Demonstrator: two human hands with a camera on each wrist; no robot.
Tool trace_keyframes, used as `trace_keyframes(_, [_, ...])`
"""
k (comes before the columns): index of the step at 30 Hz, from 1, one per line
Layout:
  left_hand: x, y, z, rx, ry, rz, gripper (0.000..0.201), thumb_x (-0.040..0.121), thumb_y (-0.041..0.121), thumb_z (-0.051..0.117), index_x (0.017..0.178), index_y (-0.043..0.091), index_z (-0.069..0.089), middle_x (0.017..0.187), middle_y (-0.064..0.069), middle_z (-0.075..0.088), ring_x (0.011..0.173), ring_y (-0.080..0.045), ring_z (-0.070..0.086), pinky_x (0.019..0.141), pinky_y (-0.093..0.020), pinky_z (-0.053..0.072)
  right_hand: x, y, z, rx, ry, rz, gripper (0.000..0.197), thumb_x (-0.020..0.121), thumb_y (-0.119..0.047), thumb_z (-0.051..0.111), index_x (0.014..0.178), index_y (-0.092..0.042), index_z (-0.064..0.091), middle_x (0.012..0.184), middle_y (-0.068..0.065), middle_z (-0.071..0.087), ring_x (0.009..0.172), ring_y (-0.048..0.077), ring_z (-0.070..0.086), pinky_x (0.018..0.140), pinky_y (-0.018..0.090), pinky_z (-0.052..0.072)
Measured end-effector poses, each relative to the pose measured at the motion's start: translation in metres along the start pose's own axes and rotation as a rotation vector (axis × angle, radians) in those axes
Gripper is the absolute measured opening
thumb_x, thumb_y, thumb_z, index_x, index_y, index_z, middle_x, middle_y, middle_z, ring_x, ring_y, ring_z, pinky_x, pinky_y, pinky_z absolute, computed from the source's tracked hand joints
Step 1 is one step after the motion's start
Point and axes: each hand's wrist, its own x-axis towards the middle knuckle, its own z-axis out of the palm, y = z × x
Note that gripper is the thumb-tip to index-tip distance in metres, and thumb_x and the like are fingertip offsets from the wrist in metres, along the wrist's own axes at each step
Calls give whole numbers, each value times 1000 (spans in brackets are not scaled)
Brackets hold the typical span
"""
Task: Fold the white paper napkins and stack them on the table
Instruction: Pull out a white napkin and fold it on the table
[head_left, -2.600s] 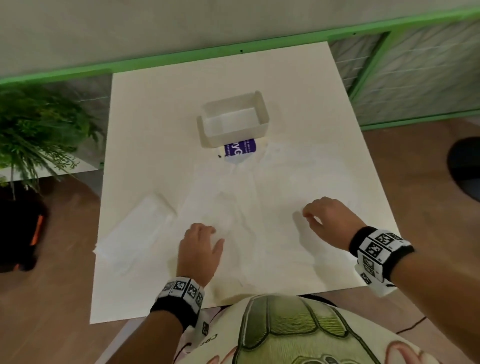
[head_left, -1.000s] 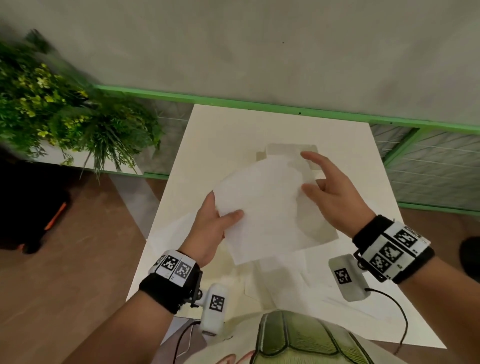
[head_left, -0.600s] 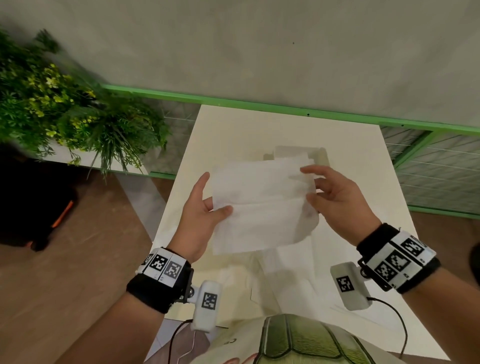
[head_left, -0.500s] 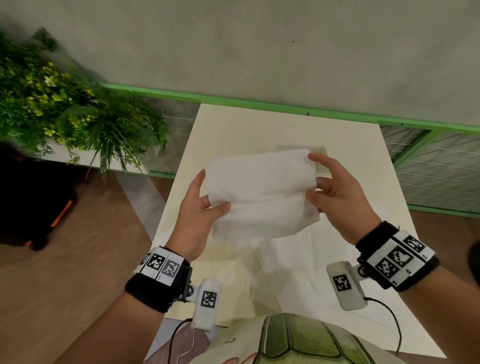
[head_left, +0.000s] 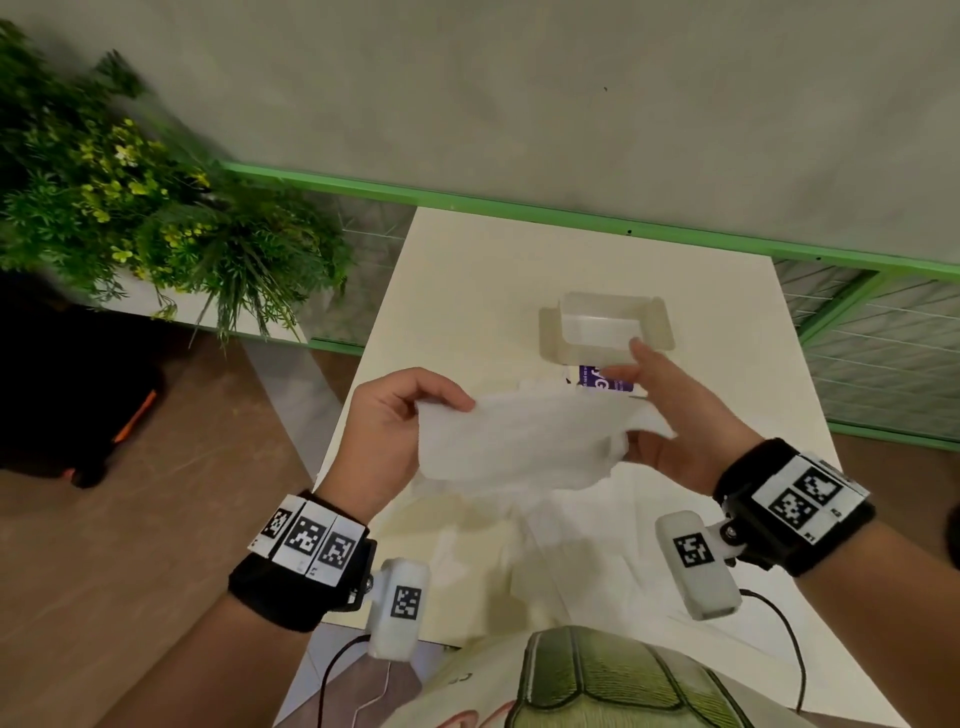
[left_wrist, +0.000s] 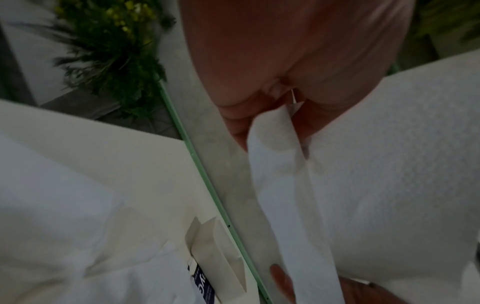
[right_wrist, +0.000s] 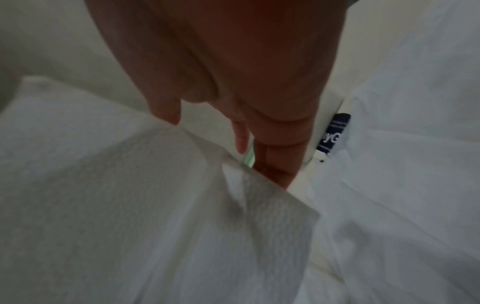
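Both hands, left hand (head_left: 387, 431) and right hand (head_left: 675, 415), pinch a half-folded white napkin (head_left: 519, 441) above the tabletop (head_left: 467, 270); matching edges squarely should help.

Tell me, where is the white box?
In the head view the box sits on the table, far side, just beyond the right hand and the held napkin.

The cream square table (head_left: 467, 270) bears an open white box (head_left: 605, 325) towards its far edge and loose white paper napkins (head_left: 582, 540) near its front edge.
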Motion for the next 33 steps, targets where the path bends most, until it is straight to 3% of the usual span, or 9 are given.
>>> trace_keyframes(2, [-3,2,-4,48,16,21,19,67,-7,73,85,2,74,89,-17,74,84,-26,71,75,-36,59,2,8,4,-135,-135,83,44,89,-49,64,118,-15,68,109,6,71,89,21,71,70,36,57])
trace_keyframes(6, [-11,-1,-16,92,76,-59,30,83,-8,70,108,9,70,108,-13,74,99,-30,72,80,-41,60,10,23,12,-273,-353,95,39,91,-9,66,130,-11,62,126,11,69,117,30,66,102,50,50])
trace_keyframes(9, [-15,-8,-33,-59,110,-468,31,99,8,59,126,21,63,111,-5,72,89,-19,69,71,-31,55,19,28,25,-332,-290,10,39,90,1,67,127,-11,62,119,12,72,112,31,68,93,47,56])
trace_keyframes(11, [-18,-15,-47,-260,78,-741,33,100,33,56,130,22,66,127,-12,68,111,-31,66,96,-46,53,29,33,35,-373,-249,-26,38,89,0,69,124,-12,63,114,11,73,107,30,70,87,42,59])
trace_keyframes(14, [-27,-30,-64,-289,115,-819,51,99,58,50,132,24,66,129,-7,69,121,-29,65,100,-52,53,43,51,49,-385,-227,8,37,87,-2,72,121,-14,63,112,8,74,102,26,72,85,42,60])
trace_keyframes(20, [-62,-71,-82,69,211,-827,31,88,5,75,118,12,70,112,-4,77,101,-21,74,79,-35,62,72,110,76,-485,-165,91,29,87,-4,72,114,-11,63,108,9,73,97,26,71,69,35,58])
trace_keyframes(25, [-83,-98,-95,214,354,-889,20,87,6,76,105,13,71,101,-3,78,98,-26,74,75,-35,61,95,136,85,-615,-216,287,5,88,-3,68,93,-1,68,91,15,70,75,27,66,61,33,54])
trace_keyframes(29, [-76,-105,-106,234,449,-863,19,86,4,76,97,17,69,100,-6,75,89,-21,72,72,-32,62,123,125,106,-755,-161,152,6,86,-1,67,88,4,65,78,15,58,70,25,56,54,31,49])
trace_keyframes(33, [-59,-118,-116,249,490,-857,23,85,5,77,105,14,70,101,-6,75,87,-20,72,66,-31,60,157,115,132,-836,-130,12,5,84,-5,67,88,-8,66,81,8,65,74,28,64,61,36,54])
